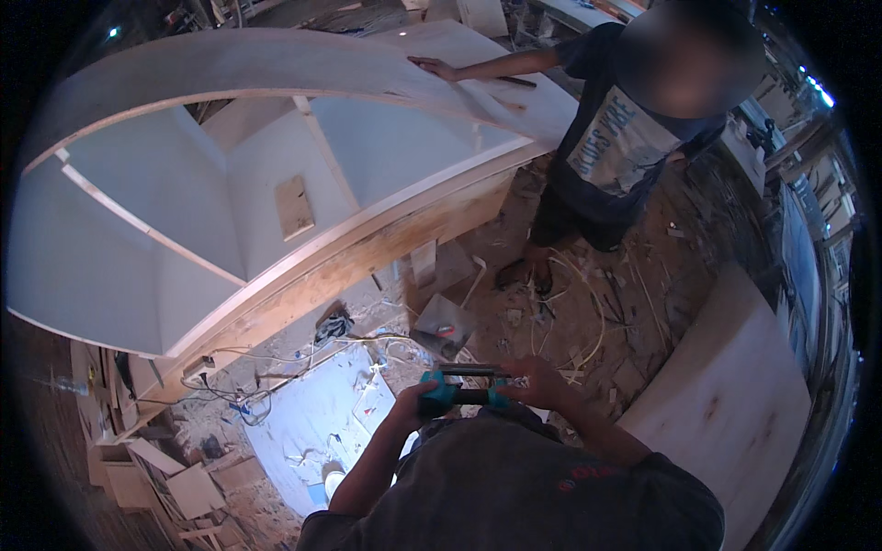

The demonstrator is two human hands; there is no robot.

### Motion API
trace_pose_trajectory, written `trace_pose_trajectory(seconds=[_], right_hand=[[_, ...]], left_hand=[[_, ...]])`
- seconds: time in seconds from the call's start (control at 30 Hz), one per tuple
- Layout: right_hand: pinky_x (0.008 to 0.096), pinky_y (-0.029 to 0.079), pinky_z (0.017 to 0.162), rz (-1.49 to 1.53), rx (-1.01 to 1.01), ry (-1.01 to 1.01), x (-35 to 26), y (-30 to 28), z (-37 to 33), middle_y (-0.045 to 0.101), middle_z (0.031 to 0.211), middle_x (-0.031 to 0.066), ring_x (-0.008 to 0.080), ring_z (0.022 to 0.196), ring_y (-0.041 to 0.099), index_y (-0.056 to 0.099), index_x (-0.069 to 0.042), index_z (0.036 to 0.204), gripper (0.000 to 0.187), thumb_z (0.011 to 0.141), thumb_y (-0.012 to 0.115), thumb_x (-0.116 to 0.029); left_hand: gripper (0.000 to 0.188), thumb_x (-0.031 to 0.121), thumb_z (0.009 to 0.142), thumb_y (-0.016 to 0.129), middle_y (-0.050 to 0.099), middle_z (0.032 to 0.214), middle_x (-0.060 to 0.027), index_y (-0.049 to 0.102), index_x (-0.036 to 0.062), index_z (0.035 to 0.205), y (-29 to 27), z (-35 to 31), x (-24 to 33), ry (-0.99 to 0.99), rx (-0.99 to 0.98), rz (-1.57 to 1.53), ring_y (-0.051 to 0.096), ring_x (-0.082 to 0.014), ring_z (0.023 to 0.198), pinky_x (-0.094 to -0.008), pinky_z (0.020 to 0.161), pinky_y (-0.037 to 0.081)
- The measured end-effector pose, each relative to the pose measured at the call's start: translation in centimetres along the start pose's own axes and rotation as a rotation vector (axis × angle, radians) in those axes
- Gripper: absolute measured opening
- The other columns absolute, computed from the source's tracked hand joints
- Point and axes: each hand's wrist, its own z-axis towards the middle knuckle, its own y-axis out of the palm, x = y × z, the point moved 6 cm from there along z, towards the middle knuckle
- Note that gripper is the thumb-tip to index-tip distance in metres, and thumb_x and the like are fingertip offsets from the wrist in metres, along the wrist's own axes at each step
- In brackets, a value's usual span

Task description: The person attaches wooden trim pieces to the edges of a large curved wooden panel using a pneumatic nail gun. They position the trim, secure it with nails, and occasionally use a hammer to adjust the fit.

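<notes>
A teal-and-black nail gun (473,397) is held in front of my body, its dark metal rail lying across on the far side. My left hand (412,404) closes round its teal left end. At the other end, my right hand (537,382) grips the tool by the rail, with the fingers partly hidden. Beyond my hands stands a large curved wooden cabinet frame (358,230) with pale inner panels and dividers. A small wood piece (295,208) lies inside one of its compartments.
Across from me, a person (611,138) rests one hand on the frame's top board. A curved wooden panel (735,404) leans at my right. Cables (216,387), a brightly lit white sheet (308,418) and wood offcuts (195,491) cover the floor at left.
</notes>
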Motion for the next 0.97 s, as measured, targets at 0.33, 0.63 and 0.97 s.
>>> trace_pose_trajectory(seconds=[0.33,0.63,0.97], right_hand=[[0.0489,0.052,0.083,-0.381,-0.218,0.261,11.0,2.5,-8.4,0.075,0.096,0.0161,0.0352,0.09,0.071,0.078,-0.014,0.104,0.042,0.085,0.071,-0.05],[0.0483,0.054,0.074,-0.219,0.09,0.075,12.2,-6.4,-8.3,0.074,0.085,0.0135,0.0349,0.08,0.07,0.079,-0.014,0.092,0.031,0.085,0.071,-0.043],[0.0578,0.052,0.082,-0.808,-0.2,0.179,29.2,-6.0,-8.0,0.075,0.09,0.0164,0.0387,0.085,0.072,0.081,-0.015,0.09,0.025,0.082,0.073,-0.037]], left_hand=[[0.053,0.021,0.095,0.065,0.063,0.124,-0.0224,0.045,-0.0025,0.138,0.0,1.3,2.9,-0.026,-0.019,0.12,0.067,-0.0335,0.105,-0.0465,0.092,0.059],[0.061,0.035,0.099,0.06,0.058,0.131,-0.027,0.041,-0.0005,0.145,0.7,7.0,1.9,-0.088,0.199,0.144,0.061,-0.0437,0.118,-0.0543,0.101,0.052],[0.085,0.046,0.09,0.073,0.057,0.137,-0.0171,0.027,0.0222,0.158,-10.3,15.1,-3.9,-0.123,0.632,0.675,0.063,-0.0381,0.115,-0.0537,0.094,0.053]])
